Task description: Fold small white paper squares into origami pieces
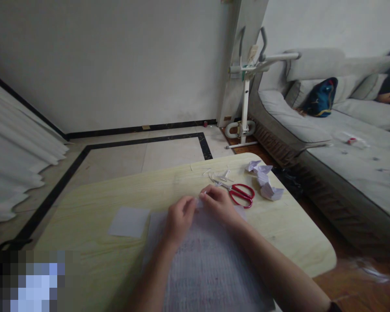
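My left hand (182, 216) and my right hand (218, 204) meet above the far edge of a large printed sheet (211, 264). Between their fingertips they pinch a small piece of white paper (199, 201), mostly covered by the fingers. Just beyond my right hand lies a pair of scissors (242, 195) with red handles. White scraps and thin strips (223, 175) are by its blades. Left of the printed sheet is a square of white paper (129, 222). Several folded paper pieces (264, 180) sit at the table's far right.
The pale wooden table (84, 234) has rounded corners. A grey sofa (354, 125) stands to the right, with a blue bag (321, 97) and part of a person on it. White exercise equipment (245, 99) stands by the wall; a white curtain (16, 151) hangs at left.
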Available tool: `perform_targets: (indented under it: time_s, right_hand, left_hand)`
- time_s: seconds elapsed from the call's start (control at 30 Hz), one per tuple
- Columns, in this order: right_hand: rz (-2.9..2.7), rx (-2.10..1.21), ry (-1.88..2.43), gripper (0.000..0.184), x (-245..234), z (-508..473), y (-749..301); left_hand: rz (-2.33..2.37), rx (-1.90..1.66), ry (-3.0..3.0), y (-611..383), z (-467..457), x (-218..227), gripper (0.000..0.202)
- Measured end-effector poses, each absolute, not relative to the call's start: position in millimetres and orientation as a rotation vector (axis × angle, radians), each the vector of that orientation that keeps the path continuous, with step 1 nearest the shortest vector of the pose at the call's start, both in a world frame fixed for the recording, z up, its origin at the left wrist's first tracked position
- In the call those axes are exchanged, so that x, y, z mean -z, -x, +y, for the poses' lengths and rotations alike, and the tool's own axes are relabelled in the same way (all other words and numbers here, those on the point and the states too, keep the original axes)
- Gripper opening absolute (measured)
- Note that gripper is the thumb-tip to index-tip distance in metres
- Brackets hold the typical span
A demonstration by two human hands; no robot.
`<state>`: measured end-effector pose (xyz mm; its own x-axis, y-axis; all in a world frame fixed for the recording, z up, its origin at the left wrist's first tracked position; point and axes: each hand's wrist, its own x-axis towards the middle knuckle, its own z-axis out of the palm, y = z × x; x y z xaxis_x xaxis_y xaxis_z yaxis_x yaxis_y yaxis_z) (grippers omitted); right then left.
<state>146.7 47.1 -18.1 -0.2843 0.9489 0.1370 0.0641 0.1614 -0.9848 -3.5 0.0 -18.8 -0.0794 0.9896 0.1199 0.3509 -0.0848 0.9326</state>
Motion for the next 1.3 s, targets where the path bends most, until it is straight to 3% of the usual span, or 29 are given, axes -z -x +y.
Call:
perform_targets:
  time_s: [1.3]
  right_hand:
    - [-1.588,-1.273,1.029,0.017,16.3,44.5,-146.9]
  left_hand:
    - [1.487,-1.105,-1.572,4.6,-0.4,16.0,0.029]
